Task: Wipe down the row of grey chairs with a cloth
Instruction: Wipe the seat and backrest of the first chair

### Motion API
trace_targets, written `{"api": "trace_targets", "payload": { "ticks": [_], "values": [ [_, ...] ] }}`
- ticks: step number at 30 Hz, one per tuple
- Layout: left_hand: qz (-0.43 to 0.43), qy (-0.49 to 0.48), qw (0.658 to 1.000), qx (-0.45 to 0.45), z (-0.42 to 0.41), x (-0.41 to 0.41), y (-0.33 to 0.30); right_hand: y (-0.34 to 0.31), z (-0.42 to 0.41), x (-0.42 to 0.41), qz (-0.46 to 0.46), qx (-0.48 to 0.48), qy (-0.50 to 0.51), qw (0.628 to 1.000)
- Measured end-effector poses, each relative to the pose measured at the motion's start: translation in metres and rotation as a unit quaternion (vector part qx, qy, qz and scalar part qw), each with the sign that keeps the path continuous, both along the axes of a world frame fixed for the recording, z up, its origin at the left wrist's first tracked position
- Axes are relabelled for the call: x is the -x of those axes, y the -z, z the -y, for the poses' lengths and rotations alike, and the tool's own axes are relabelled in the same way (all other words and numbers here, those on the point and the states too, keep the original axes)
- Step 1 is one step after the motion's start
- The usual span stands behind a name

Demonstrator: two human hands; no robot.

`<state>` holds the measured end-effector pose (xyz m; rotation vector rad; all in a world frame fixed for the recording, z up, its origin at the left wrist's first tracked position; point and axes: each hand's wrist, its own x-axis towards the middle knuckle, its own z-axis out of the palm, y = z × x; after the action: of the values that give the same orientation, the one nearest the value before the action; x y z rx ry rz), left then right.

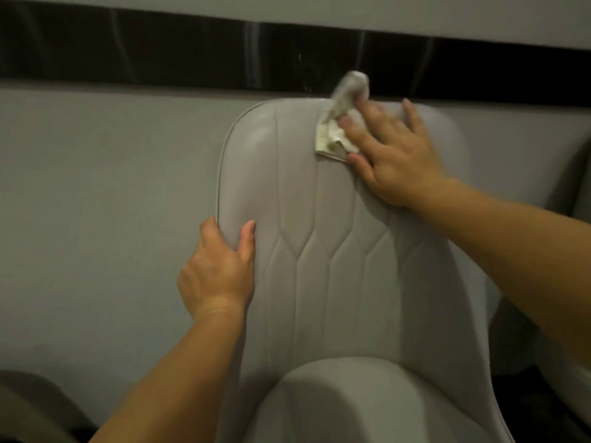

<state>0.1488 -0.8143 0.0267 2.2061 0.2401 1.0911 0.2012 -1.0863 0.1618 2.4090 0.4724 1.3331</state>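
Pressing flat with spread, nearly straight fingers, the right hand (395,155) pins a crumpled off-white cloth (335,137) against the upper part of the padded grey leather-look chair back (319,251). The cloth lies under the fingertips, just below the chair's top edge; one blurred end of it sticks up past that edge, in front of the glossy black wall band (160,46). The thumb stretches out toward the right shoulder of the chair back.

The left hand (220,266) grips the left edge of the same chair back about halfway down, thumb lying on the front face and the fingers curled round behind the piped rim, mostly hidden.

The chair back carries stitched vertical seams that meet in a zigzag pattern across its middle. Below it the rounded grey seat cushion (345,404) fills the lower centre. Behind the chair runs a pale grey wall (96,203). Part of a neighbouring grey chair (575,174) shows at the right edge, and another rounded grey shape (28,407) at the lower left corner
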Motion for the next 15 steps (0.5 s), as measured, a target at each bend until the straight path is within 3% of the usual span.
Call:
{"api": "trace_targets", "payload": {
  "ticks": [5, 10, 15],
  "values": [
    [-0.01, -0.006, 1.0, 0.0, 0.002, 0.001, -0.002, -0.008, 0.013, 0.01, -0.004, -0.029, 0.022, 0.999],
    [-0.012, -0.011, 1.0, 0.006, 0.005, 0.005, -0.005, -0.016, -0.057, 0.002, -0.06, -0.165, -0.085, 0.981],
    [-0.019, -0.016, 1.0, -0.002, 0.007, 0.005, -0.005, -0.005, -0.131, -0.002, -0.031, -0.113, -0.229, 0.966]
  ]
}}
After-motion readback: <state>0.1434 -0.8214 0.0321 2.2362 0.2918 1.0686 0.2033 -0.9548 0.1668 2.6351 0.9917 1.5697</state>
